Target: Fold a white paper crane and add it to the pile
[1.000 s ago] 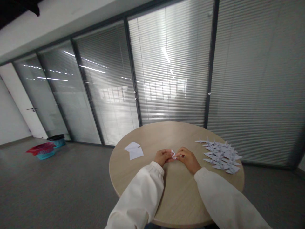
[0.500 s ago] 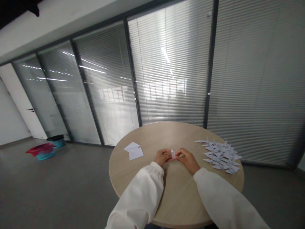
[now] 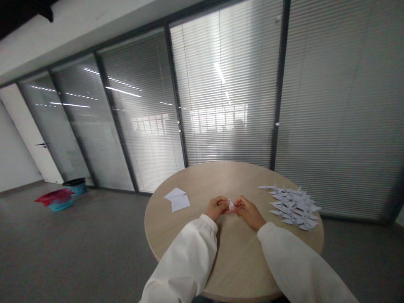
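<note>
A small white folded paper piece (image 3: 231,205) is pinched between both of my hands over the middle of a round wooden table (image 3: 233,261). My left hand (image 3: 216,208) grips its left side with closed fingers. On its right side, my right hand (image 3: 249,211) holds it with the fingertips. Both arms wear white sleeves. Most of the paper is hidden by my fingers.
A pile of several folded white paper cranes (image 3: 293,206) lies at the table's right. Two flat white paper sheets (image 3: 177,199) lie at its left. Glass walls with blinds stand behind. Blue bins with a red bag (image 3: 58,198) sit on the floor far left.
My fingers have shifted slightly on the paper piece, which now points up a little more. Arms and table items stay where they were.
</note>
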The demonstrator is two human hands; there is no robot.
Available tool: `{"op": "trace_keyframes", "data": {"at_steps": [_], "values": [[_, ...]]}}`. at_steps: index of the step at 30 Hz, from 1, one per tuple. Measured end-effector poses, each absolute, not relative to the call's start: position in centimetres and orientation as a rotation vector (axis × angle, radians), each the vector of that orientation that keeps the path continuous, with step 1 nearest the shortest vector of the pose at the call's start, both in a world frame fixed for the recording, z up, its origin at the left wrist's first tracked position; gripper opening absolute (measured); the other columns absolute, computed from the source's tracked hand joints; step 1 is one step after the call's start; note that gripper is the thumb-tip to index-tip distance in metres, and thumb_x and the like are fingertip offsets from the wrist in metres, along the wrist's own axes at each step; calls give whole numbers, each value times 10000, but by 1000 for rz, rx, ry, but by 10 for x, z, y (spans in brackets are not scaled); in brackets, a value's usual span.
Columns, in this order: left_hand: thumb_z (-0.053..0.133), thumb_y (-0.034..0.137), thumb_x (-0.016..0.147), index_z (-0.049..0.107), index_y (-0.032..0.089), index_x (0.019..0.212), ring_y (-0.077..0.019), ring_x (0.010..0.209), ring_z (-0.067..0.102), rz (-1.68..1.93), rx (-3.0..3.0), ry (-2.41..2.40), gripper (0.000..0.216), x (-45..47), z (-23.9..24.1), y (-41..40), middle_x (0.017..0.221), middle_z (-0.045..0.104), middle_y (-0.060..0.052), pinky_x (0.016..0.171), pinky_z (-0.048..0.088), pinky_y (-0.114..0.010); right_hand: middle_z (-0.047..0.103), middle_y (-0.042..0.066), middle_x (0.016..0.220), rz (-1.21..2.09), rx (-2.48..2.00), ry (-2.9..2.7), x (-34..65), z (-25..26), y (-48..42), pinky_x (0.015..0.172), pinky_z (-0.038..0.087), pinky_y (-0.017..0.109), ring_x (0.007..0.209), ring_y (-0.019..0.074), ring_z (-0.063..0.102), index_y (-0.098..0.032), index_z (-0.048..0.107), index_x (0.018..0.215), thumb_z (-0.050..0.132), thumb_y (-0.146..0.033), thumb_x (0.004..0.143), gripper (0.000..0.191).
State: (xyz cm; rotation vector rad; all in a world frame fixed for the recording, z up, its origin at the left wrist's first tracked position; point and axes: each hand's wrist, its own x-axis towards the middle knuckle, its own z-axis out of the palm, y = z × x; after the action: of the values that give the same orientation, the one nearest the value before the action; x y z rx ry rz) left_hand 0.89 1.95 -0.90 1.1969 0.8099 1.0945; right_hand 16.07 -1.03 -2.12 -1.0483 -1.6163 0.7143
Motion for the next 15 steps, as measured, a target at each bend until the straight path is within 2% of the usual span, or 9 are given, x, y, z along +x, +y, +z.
{"op": "trace_keyframes", "data": {"at_steps": [4,10,15], "values": [[707,443,519,579,118,701,-118,543,575,1066,1230,830,394,9,-6,18,591,601,2,640,498,-309,576,-23,633,746,-1035,-1604,160,-20,-11,566,413,231,592,123,535,-188,502,705,614,-391,652,238],[771,350,439,591,115,717,-138,576,597,1061,1298,798,406,9,-6,16,598,616,-14,639,493,-299,574,-24,628,756,-1032,-1617,159,-19,-12,574,415,238,590,125,538,-188,505,708,611,-384,661,228],[773,325,440,612,105,685,-132,554,589,1093,1317,811,367,10,-6,14,589,618,-22,596,489,-276,585,-15,666,739,-1023,-1644,159,-20,-11,608,417,239,631,132,550,-184,500,715,608,-358,673,208]]}}
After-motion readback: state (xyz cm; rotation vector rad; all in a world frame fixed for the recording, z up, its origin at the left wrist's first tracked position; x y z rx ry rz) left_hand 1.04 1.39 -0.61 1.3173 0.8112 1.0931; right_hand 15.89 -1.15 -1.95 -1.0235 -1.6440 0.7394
